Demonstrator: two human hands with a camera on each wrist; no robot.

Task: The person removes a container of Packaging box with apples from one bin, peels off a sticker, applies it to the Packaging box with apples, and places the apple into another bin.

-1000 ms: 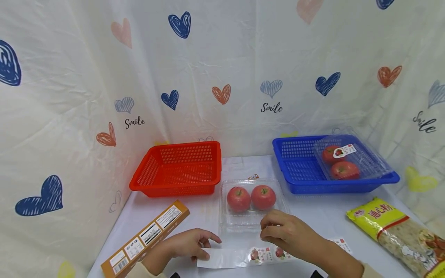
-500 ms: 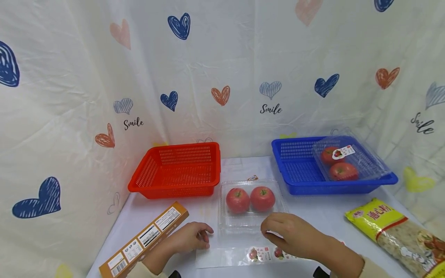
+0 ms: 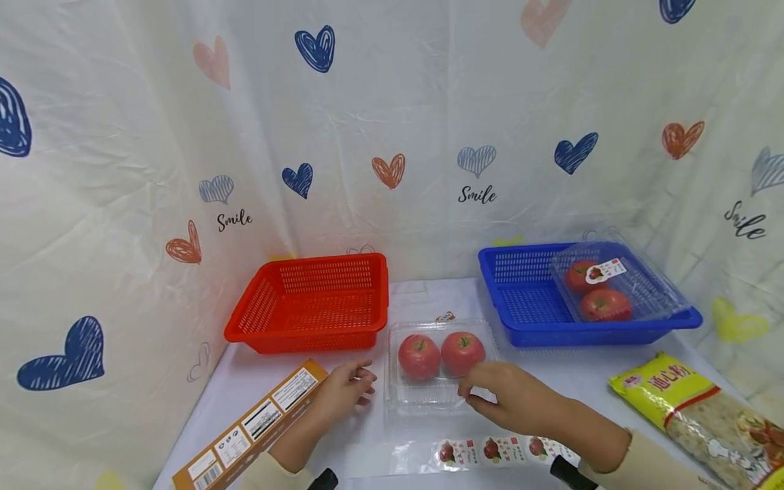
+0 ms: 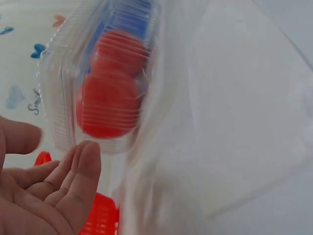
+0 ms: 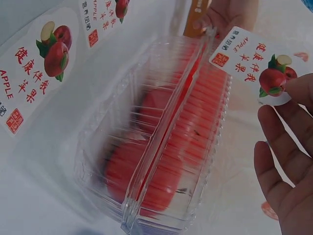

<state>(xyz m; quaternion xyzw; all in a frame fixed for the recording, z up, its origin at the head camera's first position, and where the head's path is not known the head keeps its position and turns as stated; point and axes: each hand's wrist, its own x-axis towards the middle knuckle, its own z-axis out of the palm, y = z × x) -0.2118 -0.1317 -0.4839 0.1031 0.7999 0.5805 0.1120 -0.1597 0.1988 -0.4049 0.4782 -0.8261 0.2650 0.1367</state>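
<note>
The right hand (image 3: 508,398)'s grip pinched a white, apple-printed label (image 5: 254,67) by the near right corner of a clear, rectangular plastic box (image 3: 422,395) holding two round red apples (image 3: 463,354) on the white worktop (image 3: 566,381). The left hand (image 3: 349,391), grip loose, was beside the box.

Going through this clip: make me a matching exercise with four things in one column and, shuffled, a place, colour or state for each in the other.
Things
1. loose sticker
2. carton
3. sticker strip
4. bag

Places, colours or states
A. on the table, nearer the person than the clear pack in the middle
B. yellow at one end, nearer the person than the blue basket
C. pinched in the fingers of the right hand
D. orange-brown

Right pairs
1-C, 2-D, 3-A, 4-B
</note>
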